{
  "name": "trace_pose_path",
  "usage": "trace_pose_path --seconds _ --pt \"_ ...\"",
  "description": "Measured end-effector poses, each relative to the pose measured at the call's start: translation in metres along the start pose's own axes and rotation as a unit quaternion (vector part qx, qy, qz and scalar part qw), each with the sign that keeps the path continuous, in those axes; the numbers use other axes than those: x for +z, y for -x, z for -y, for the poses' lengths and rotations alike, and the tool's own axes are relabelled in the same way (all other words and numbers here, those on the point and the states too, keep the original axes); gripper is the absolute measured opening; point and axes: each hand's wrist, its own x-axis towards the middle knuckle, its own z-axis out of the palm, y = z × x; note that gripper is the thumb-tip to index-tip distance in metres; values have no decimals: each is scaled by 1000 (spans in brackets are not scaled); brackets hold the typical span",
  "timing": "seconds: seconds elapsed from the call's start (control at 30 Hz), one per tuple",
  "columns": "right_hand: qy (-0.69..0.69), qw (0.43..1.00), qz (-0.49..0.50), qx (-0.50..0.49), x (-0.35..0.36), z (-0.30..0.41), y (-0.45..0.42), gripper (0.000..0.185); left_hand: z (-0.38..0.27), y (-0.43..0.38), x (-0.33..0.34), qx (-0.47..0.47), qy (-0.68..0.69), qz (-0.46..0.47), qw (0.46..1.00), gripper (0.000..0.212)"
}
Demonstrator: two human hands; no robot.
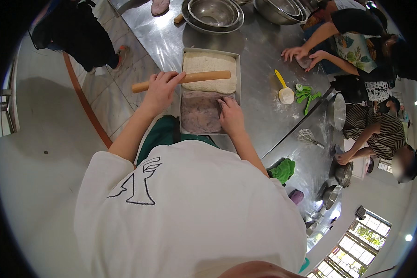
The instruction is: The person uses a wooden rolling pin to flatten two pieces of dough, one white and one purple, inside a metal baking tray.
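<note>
My left hand point(161, 91) grips a wooden rolling pin point(208, 75), which extends over a rectangular metal baking tray point(239, 55). Beneath the pin, a flat slab of pale dough point(208, 62) fills the far half of the tray. Purple-grey dough point(199, 114) lies in the near half, its surface uneven and mottled. My right hand point(232, 116) touches this purple dough at the tray's right side with bent fingers. Whether those fingers pinch the dough or only press it is hidden.
Nested steel bowls point(213, 15) stand at the back of the steel table point(260, 52). Rightward lie a yellow scoop point(286, 94) with white powder, green measuring spoons point(304, 93), a whisk point(308, 136) and a green cloth point(283, 171). Other people work along the right side; another stands at upper left.
</note>
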Motion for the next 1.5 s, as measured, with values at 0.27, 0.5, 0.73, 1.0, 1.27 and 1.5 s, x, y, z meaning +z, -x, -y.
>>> trace_pose_path --seconds 0.27,0.5,0.73,1.0,1.27,1.5 --pt "41 998 31 31 3 -1 -7 41 -6 -13 9 1 21 -21 1000 53" --pt "39 998 -12 37 7 -1 -6 40 -16 -18 9 18 4 -2 1000 55" --pt "-95 980 -115 129 -26 -13 6 36 -29 -18 17 52 -33 48 997 56" --pt "-74 996 -35 35 -46 -31 -29 48 -30 -20 24 49 -15 86 995 55" --pt "-1 999 51 5 -24 -45 -14 63 -21 -25 16 58 6 110 992 49" --pt "-58 995 82 2 -41 -45 -19 69 -22 -14 32 39 32 70 996 42"
